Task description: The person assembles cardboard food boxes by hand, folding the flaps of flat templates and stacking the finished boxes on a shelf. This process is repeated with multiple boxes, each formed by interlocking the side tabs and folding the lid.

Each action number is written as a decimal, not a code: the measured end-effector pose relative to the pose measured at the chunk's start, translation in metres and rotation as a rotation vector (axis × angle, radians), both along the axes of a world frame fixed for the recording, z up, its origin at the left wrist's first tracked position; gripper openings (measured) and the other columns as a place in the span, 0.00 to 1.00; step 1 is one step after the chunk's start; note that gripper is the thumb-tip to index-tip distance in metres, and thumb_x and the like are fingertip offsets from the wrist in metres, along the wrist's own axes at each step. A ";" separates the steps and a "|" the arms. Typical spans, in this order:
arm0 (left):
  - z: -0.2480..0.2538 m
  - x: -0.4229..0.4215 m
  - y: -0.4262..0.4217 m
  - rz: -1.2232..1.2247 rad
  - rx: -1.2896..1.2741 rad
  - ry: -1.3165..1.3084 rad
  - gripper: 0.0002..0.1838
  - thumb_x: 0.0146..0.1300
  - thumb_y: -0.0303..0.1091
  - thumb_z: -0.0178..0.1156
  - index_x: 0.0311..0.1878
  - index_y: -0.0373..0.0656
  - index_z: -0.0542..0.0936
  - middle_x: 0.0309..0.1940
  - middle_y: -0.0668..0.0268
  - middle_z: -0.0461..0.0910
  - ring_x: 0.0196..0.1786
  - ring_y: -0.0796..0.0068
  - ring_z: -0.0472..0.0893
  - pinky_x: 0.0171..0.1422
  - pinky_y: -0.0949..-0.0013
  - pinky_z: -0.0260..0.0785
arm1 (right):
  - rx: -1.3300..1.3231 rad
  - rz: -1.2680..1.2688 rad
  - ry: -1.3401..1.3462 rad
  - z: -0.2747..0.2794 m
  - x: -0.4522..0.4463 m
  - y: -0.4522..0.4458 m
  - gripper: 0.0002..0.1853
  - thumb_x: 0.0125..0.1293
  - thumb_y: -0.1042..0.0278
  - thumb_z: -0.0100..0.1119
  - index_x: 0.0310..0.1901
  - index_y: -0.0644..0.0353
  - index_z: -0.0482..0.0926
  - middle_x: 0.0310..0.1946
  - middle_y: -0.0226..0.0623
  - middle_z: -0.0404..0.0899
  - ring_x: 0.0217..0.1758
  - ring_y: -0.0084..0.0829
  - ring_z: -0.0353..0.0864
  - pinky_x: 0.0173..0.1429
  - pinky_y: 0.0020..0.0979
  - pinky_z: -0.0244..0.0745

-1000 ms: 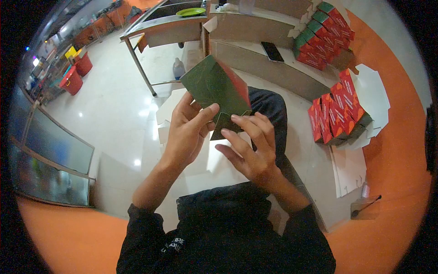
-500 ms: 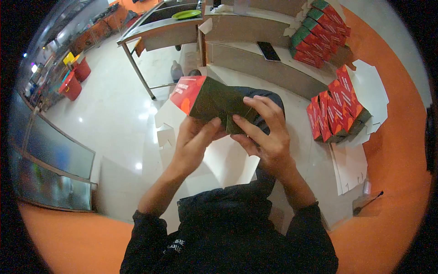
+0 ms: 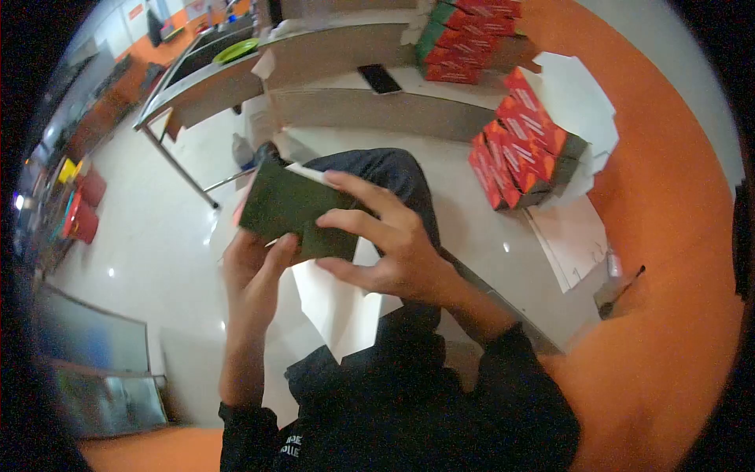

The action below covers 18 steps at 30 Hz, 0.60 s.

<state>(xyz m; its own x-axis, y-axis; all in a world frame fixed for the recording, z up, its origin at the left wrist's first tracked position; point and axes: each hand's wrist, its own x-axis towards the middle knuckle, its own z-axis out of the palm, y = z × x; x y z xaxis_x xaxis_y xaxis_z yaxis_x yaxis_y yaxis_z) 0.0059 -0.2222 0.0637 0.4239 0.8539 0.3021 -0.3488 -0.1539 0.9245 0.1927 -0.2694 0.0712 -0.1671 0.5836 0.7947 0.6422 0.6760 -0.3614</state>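
Observation:
Held in front of me over my lap is a folded cardboard box, dark green on the face toward me, with only a sliver of red at its left edge. My left hand grips its lower left corner, thumb against a small flap at the bottom. On the right side my right hand has its fingers curled over the green face and the thumb below the edge. A white inner edge shows at the top. White card lies across my lap under the box.
Red and green boxes stand together on the right beside a large white card flap. More stacked boxes sit on the step at the back, near a black phone. Flat white sheets lie on the right.
My view has turned to the right, so surroundings shift left. The box has been tilted so its red face almost disappears and the green face shows. Both hands stay on it.

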 end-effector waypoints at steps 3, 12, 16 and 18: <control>-0.002 0.001 0.005 -0.023 -0.018 -0.044 0.18 0.65 0.23 0.53 0.57 0.29 0.69 0.49 0.55 0.77 0.50 0.67 0.79 0.53 0.61 0.77 | 0.039 -0.018 -0.035 0.002 -0.001 0.000 0.21 0.42 0.69 0.74 0.42 0.59 0.79 0.58 0.54 0.69 0.57 0.48 0.75 0.57 0.39 0.72; -0.008 0.011 -0.009 0.050 -0.074 -0.031 0.15 0.67 0.27 0.52 0.54 0.30 0.72 0.44 0.57 0.79 0.44 0.70 0.81 0.48 0.66 0.77 | 0.072 -0.100 0.034 -0.015 -0.009 -0.004 0.17 0.46 0.65 0.72 0.38 0.56 0.78 0.58 0.52 0.70 0.54 0.49 0.76 0.56 0.40 0.72; 0.001 0.011 -0.011 0.123 0.027 0.009 0.13 0.69 0.28 0.51 0.51 0.28 0.73 0.43 0.57 0.79 0.44 0.72 0.81 0.48 0.67 0.77 | 0.081 -0.156 -0.028 -0.015 -0.012 -0.005 0.17 0.46 0.65 0.72 0.38 0.56 0.78 0.58 0.52 0.69 0.55 0.48 0.75 0.57 0.41 0.71; 0.004 0.010 -0.014 0.170 0.091 0.067 0.13 0.70 0.29 0.49 0.48 0.27 0.75 0.41 0.57 0.80 0.42 0.72 0.81 0.47 0.67 0.77 | 0.099 -0.158 -0.008 -0.016 -0.014 -0.003 0.17 0.46 0.65 0.72 0.38 0.55 0.78 0.58 0.52 0.69 0.55 0.48 0.75 0.58 0.41 0.71</control>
